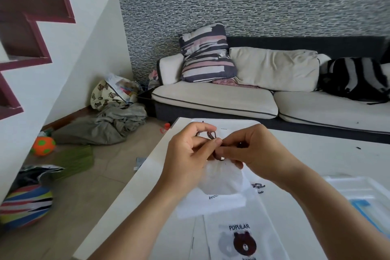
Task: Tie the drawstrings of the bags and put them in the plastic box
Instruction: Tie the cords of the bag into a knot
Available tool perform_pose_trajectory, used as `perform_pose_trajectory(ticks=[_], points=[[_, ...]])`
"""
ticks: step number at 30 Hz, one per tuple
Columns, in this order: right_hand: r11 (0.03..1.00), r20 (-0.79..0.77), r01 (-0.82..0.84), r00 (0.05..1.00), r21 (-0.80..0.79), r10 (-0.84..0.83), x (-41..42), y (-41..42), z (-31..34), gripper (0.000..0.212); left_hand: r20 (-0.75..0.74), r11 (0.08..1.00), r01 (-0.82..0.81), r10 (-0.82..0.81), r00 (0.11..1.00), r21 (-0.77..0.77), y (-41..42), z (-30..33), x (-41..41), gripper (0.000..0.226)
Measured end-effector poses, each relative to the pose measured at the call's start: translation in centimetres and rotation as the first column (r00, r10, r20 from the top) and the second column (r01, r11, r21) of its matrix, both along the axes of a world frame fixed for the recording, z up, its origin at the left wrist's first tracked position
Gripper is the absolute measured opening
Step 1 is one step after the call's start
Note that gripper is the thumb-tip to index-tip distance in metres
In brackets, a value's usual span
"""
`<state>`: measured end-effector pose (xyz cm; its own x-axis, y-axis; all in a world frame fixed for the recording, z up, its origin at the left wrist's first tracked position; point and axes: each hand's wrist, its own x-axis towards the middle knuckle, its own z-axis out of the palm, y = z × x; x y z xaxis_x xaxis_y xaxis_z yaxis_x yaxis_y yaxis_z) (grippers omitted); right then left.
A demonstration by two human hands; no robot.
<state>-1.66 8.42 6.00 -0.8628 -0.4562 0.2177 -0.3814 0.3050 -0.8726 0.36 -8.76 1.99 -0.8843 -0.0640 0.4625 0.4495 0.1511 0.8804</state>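
Head view: sofa (221, 101) behind table (316, 154).

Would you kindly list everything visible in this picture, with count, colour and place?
drawstring bag: one, white, held above the table
drawstring: dark brown, at the bag's gathered mouth
flat bags: at least two, white with bear print, on the table
table: one, white, foreground
plastic box: one, clear, table's right edge
sofa: one, cream cushions, far side
striped pillow: one, grey-pink, on sofa
balls: two, orange-green and striped, floor left
left hand: pinches the drawstring
right hand: pinches the drawstring
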Motion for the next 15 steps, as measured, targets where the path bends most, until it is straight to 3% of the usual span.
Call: perform_pose_trajectory(ticks=[5,12,15], points=[[1.000,0.034,0.007,0.999,-0.023,-0.007,-0.6,0.6,-0.3,0.016,0.078,0.983,0.184,-0.183,0.980,-0.011,-1.2,0.3,-0.3,0.024],[0.984,-0.044,0.106,0.993,-0.142,-0.113,-0.4,-0.3,-0.9,0.027,0.056,0.993,-0.086,0.091,0.994,-0.084,-0.4,-0.4,-0.4,0.007],[0.985,-0.038,0.077,0.996,-0.155,-0.084,-0.1,-0.9,-1.0,0.030,0.039,0.987,-0.101,0.106,0.994,-0.121,-0.1,-0.1,-0.1,0.010]])
